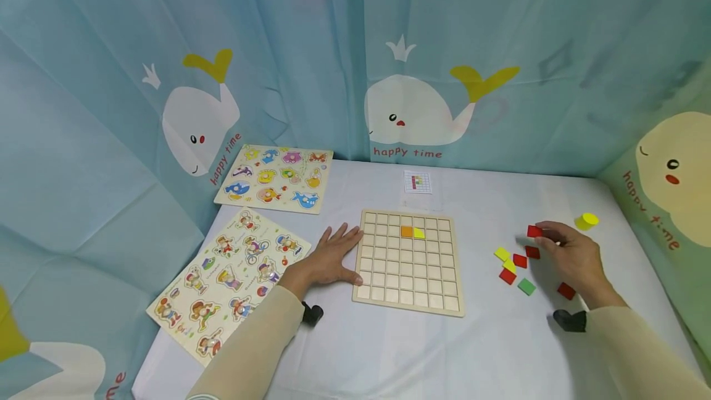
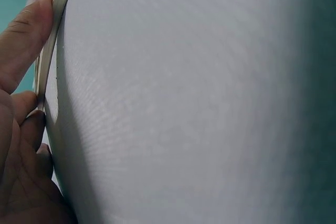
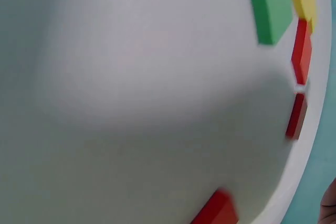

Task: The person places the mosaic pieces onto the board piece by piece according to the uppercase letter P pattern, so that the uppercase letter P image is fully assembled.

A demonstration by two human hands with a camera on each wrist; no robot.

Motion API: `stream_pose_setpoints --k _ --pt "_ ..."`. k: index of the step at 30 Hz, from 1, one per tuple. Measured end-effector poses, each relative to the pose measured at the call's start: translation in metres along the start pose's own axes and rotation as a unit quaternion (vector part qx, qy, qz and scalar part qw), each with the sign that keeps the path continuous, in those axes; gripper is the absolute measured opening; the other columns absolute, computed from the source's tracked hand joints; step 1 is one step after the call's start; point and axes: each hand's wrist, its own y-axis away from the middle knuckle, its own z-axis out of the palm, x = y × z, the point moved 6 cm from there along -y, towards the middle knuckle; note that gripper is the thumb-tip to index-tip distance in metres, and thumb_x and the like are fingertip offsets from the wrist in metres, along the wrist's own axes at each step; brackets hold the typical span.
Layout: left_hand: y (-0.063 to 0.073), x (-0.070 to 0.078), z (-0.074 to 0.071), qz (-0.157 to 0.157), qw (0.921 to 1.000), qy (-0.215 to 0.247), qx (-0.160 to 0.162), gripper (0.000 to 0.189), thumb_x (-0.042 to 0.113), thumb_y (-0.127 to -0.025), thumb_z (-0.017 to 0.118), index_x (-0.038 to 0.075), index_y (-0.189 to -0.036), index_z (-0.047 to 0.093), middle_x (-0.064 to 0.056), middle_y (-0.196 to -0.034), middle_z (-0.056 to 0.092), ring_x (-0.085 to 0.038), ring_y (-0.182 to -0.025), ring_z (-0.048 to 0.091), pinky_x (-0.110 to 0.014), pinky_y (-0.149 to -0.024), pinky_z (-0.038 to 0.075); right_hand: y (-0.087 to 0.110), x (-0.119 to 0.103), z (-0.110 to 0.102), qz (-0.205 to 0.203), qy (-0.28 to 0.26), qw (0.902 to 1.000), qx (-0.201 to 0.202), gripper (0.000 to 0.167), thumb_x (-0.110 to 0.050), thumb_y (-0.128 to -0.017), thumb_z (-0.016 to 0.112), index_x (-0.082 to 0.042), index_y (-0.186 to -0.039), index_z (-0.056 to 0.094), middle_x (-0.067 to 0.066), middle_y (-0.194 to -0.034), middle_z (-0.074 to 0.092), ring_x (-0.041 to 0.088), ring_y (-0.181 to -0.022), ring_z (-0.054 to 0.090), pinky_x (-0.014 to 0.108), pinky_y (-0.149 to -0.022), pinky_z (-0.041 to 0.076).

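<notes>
A wooden grid board (image 1: 413, 305) lies on the white table with an orange square tile (image 1: 407, 231) and a yellow tile (image 1: 419, 233) side by side in its upper cells. My left hand (image 1: 332, 258) is spread along the board's left side; its thumb (image 2: 29, 35) lies over the edge. To the right, my right hand (image 1: 574, 258) pinches a red square tile (image 1: 534, 231) between thumb and fingers. Below that hand are loose tiles: a green one (image 1: 526, 286), yellow ones (image 1: 502, 254) and several red ones (image 1: 519, 261). Only a sliver of the right hand shows in its wrist view.
A small printed grid card (image 1: 418, 182) lies behind the board. Beyond the right hand stands a yellow cylinder (image 1: 586, 221). Two picture puzzle boards, one with sea animals (image 1: 278, 201) and one with figures (image 1: 219, 276), lie on the left. A whale-print curtain (image 1: 311, 79) surrounds the table.
</notes>
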Motion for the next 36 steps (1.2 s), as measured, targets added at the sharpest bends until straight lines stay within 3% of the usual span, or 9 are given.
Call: stream_pose_setpoints --k 12,19,25,36 --pt "-0.004 0.0 0.002 0.005 1.0 -0.008 0.0 0.116 0.053 -0.081 0.087 0.017 -0.17 0.022 0.002 -0.178 0.015 -0.021 -0.166 -0.001 -0.045 -0.134 -0.01 0.001 -0.022 0.009 -0.014 -0.044 0.999 -0.002 0.043 -0.02 -0.108 0.06 -0.006 -0.148 0.056 0.027 -0.139 0.06 0.042 -0.118 0.052 0.003 -0.065 0.044" --pt "-0.002 0.002 0.001 0.005 1.0 -0.007 -0.004 0.116 0.053 -0.081 0.087 0.018 -0.17 0.022 0.003 -0.178 0.015 -0.02 -0.166 -0.001 -0.044 -0.134 -0.01 0.004 -0.041 0.018 -0.025 -0.059 0.998 0.003 0.039 -0.02 -0.109 0.059 -0.008 -0.146 0.058 0.023 -0.134 0.063 0.036 -0.113 0.054 0.004 -0.067 0.046" --pt "-0.002 0.002 0.0 0.009 0.9999 -0.002 -0.006 0.116 0.053 -0.081 0.087 0.017 -0.17 0.022 0.001 -0.178 0.015 -0.022 -0.166 -0.001 -0.046 -0.134 -0.01 0.003 -0.06 0.027 -0.051 -0.066 0.9964 0.016 0.036 -0.02 -0.108 0.062 -0.008 -0.142 0.061 0.021 -0.13 0.066 0.034 -0.113 0.055 0.003 -0.073 0.042" --pt "-0.001 0.0 -0.003 0.008 0.9996 -0.024 -0.012 0.119 0.057 -0.08 0.087 0.017 -0.17 0.02 0.002 -0.178 0.014 -0.02 -0.166 -0.001 -0.044 -0.134 -0.011 -0.001 -0.099 0.053 -0.118 -0.075 0.9892 0.044 0.031 -0.015 -0.102 0.071 -0.005 -0.132 0.068 0.02 -0.117 0.074 0.027 -0.102 0.063 0.01 -0.079 0.044"
